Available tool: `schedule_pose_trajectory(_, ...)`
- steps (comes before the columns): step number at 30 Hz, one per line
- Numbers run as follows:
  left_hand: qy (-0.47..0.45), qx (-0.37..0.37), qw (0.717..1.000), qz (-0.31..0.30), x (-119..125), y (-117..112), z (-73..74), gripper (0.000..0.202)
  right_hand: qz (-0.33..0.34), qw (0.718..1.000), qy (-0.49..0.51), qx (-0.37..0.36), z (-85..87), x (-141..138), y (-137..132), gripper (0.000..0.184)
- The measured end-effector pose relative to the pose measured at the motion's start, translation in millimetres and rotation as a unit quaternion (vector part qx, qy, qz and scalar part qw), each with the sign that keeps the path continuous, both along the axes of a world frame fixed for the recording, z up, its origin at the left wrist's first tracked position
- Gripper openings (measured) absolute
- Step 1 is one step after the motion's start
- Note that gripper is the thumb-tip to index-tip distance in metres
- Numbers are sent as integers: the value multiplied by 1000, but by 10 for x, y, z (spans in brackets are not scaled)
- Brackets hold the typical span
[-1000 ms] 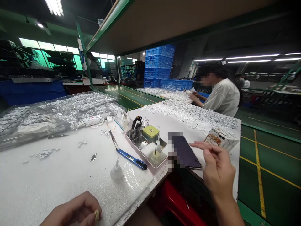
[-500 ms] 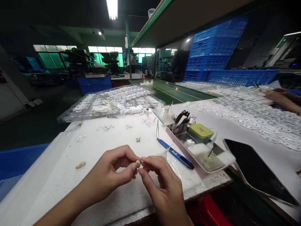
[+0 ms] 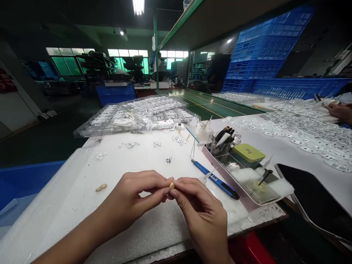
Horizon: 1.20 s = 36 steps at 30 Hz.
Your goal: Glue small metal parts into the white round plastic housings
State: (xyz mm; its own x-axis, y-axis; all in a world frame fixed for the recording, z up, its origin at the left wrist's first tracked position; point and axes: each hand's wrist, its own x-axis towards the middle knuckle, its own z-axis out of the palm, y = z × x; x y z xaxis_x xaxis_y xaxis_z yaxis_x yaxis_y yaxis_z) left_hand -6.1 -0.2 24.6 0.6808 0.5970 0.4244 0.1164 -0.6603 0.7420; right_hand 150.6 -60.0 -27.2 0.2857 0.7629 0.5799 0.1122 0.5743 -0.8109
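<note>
A small tan peanut is pinched between the fingertips of both hands, just above the white work surface. My left hand has thumb and forefinger closed on its left side. From the other side, the fingertips of my right hand press against it, the remaining fingers curled underneath. Most of this peanut is covered by the fingers. A second peanut, whole in its shell, lies on the table to the left of my left hand.
Small piles of white parts and shiny bits lie beyond my hands. To the right are a blue utility knife, a pink-edged tray of tools and a phone. A co-worker's hand shows at far right.
The whole view has shifted, so the table and its items sit further right. My fingertips have drawn closer together around the peanut, and the co-worker's hand shows less.
</note>
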Motion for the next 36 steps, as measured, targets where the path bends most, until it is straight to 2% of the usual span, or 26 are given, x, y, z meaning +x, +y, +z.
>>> schedule_pose_trajectory(4,-17,85,996,24,7,-59,-39,32,22,998,49,-27,0,-54,10,20)
schedule_pose_trajectory(10,-17,231,968,95,45,-145,-152,30,-53,993,92,-44,31,-223,85,13)
schedule_pose_trajectory(15,1,273,955,115,59,-135,-211,32,-62,987,138,-57,100,-326,157,13)
schedule_pose_trajectory(18,-11,274,953,130,63,-150,-244,34,-56,984,155,-67,138,-351,184,14)
schedule_pose_trajectory(21,-29,222,964,140,64,-163,-250,29,-48,982,162,-79,144,-347,186,13)
schedule_pose_trajectory(24,-15,109,986,127,53,-129,-204,16,-34,978,175,-111,121,-316,176,15)
schedule_pose_trajectory(26,13,18,995,102,40,-81,-159,20,-14,972,190,-136,104,-288,171,18)
schedule_pose_trajectory(30,41,-138,987,66,14,14,-96,29,61,951,240,-183,88,-244,182,29)
schedule_pose_trajectory(36,37,-230,971,60,0,84,-75,32,114,913,305,-245,65,-187,221,42)
